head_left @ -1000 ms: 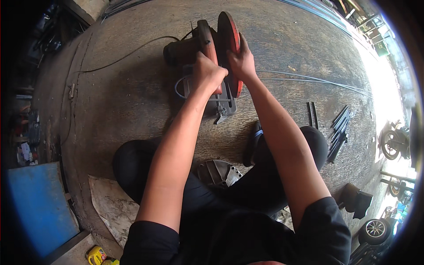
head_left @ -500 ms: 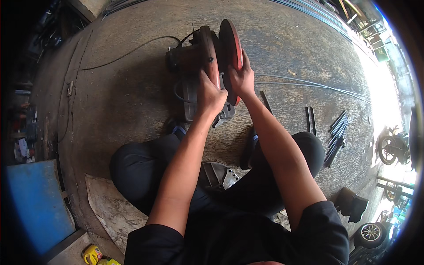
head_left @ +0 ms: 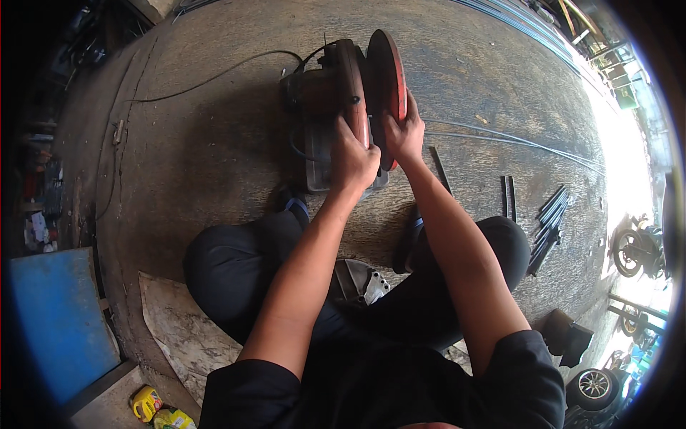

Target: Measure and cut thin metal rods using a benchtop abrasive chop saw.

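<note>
A dusty red cut-off saw stands on the ground in front of me, its dark motor toward the left. Its curved red wheel guard is in the grip of my left hand, fingers wrapped round the lower part. To the right of the guard, a large cutting disc with a dark face and red side stands on edge, tilted slightly. My right hand grasps its right side, the thumb on the dark face. The saw's grey base shows below, partly behind my left hand.
A black cable trails left from the saw. Thin metal rods and short dark bars lie on the right. A grey metal part rests between my legs. At lower left are a blue panel and a yellow container.
The saw, disc and both hands sit slightly farther right in the view. My left hand is a little lower and covers more of the grey base. Both hands keep their hold.
</note>
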Demonstrator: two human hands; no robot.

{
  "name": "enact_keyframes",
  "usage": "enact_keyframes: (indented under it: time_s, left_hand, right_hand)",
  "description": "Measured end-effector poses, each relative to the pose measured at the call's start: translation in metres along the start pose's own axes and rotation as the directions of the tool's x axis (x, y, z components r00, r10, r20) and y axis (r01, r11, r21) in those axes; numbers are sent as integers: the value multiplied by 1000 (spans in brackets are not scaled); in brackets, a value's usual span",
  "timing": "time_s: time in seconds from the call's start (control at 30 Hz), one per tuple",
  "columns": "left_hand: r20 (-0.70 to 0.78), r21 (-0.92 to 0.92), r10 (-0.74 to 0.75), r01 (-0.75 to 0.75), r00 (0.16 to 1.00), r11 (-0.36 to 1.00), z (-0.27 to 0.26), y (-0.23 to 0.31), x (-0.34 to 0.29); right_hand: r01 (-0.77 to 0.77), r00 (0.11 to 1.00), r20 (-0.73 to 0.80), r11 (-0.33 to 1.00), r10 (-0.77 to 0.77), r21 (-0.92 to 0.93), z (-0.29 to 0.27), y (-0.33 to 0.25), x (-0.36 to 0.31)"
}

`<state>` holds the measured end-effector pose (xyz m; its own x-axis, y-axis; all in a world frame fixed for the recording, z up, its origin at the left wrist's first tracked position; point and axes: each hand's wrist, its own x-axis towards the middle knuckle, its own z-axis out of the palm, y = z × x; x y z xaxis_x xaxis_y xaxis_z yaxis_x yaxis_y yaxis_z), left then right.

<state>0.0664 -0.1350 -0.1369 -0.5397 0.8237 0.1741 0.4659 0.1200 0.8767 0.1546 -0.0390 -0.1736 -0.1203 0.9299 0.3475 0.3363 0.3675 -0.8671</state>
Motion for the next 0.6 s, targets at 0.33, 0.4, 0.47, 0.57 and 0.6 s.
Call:
enact_keyframes:
  time_s: [0.33,0.4,0.47,0.57,0.6]
  left_hand:
    - [-21,31,16,-15,1000,999,3,-8,-7]
    - [-9,27,-2,2,1000,1000,4,-9,-8]
    - [-35,41,16,-15,999,999,5,-11,-9]
    - [-19,25,13,-12,1000,1000,6,-14,-10]
    - [-17,26,13,-13,1000,1000,6,-15,-10]
  right_hand:
    - [1,1000,-9,1000,-1,-16,0,0,-7]
    - [-6,1000,-8,1000,5,-23,0,0,-8]
    - [10,1000,-11,999,-10,-38,0,1,-9]
    - [4,1000,-8,1000,-4,-28,0,3,-10]
    - [2,1000,-8,1000,-2,-28,0,4,-11]
